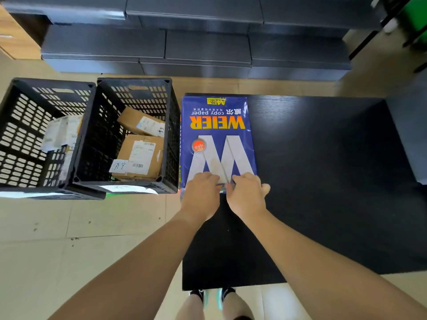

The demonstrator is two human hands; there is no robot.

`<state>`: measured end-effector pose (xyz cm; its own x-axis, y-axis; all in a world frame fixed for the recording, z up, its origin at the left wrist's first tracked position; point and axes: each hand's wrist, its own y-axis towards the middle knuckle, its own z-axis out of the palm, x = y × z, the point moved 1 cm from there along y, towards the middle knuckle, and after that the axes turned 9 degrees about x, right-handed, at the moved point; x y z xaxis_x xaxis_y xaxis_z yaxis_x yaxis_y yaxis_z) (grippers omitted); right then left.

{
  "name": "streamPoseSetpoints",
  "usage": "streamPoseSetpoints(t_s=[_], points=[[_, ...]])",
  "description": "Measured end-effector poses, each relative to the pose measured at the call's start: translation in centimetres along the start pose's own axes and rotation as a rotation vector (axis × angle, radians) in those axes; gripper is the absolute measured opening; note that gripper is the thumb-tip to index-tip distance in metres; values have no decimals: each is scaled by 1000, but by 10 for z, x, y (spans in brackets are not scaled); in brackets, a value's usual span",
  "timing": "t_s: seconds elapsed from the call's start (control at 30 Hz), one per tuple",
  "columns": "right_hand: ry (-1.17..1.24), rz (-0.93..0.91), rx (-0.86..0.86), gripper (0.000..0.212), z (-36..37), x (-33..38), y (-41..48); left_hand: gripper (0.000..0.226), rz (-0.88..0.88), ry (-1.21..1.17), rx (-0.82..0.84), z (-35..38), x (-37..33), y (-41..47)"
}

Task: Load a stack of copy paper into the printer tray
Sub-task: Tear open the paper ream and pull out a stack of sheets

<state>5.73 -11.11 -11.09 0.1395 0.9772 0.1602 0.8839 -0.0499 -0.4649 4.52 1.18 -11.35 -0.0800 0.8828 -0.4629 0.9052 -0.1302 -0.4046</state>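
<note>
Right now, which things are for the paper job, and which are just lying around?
For the job:
- pack of copy paper
- left hand and right hand, gripping its near end

Just lying around:
- two black crates
- cardboard parcels
- dark boxes

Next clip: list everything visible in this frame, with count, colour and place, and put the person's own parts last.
Wrapped ream of copy paper: one, blue with yellow lettering and a white W, lying flat on the table's left edge.
Low table: one, black, centre-right.
Slotted plastic crates: two, black, on the floor left of the table, side by side.
Cardboard parcels: at least two, brown with white labels, inside the right crate.
Papers or packets: pale, count unclear, inside the left crate.
Flat boxes: many, dark grey, stacked along the back.
Floor: beige tiles.
Shoes: two, black, bottom centre.
Left hand: at the ream's near edge, fingers on the wrapper.
Right hand: beside it, same edge.
</note>
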Motion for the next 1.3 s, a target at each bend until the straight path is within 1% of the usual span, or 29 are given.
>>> streamPoseSetpoints(t_s=[0.07,0.17,0.27,0.33,0.4,0.53,0.67,0.7,0.8,0.83,0.93,1.03,1.1,1.2,1.3], points=[[59,34,-8,26,5,0,2,20,-25,-42,-27,2,0,-1],[123,64,-50,13,8,0,5,20,-64,-87,-49,4,-2,-2],[164,134,-79,16,10,1,8,22,-115,-108,-64,3,-6,-4],[227,194,-76,21,12,3,10,23,-131,-124,-85,2,-8,-7],[301,209,-62,22,13,3,13,24,-137,-141,-105,2,-9,-10],[353,80,5,8,7,-1,13,23,-135,-188,-88,2,-7,-10],[311,-34,51,16,4,-4,10,22,-118,-226,-69,5,-5,-7],[319,-46,56,16,3,-5,10,25,-114,-222,-64,8,-4,-6],[320,-91,89,17,3,-7,8,44,-101,-205,-34,13,0,-3],[315,-104,99,18,3,-9,7,44,-87,-184,-27,13,0,-2],[300,-116,121,19,2,-12,7,30,-27,-120,-47,15,2,2],[266,-127,125,18,8,-18,2,22,-38,-145,-64,20,6,3],[308,-117,94,15,12,-23,-5,16,-47,-175,-81,23,8,2],[408,-95,44,4,15,-27,-13,12,-27,-212,-135,23,7,-6],[444,-70,24,7,17,-27,-19,10,-53,-47,-248,28,4,-20]])
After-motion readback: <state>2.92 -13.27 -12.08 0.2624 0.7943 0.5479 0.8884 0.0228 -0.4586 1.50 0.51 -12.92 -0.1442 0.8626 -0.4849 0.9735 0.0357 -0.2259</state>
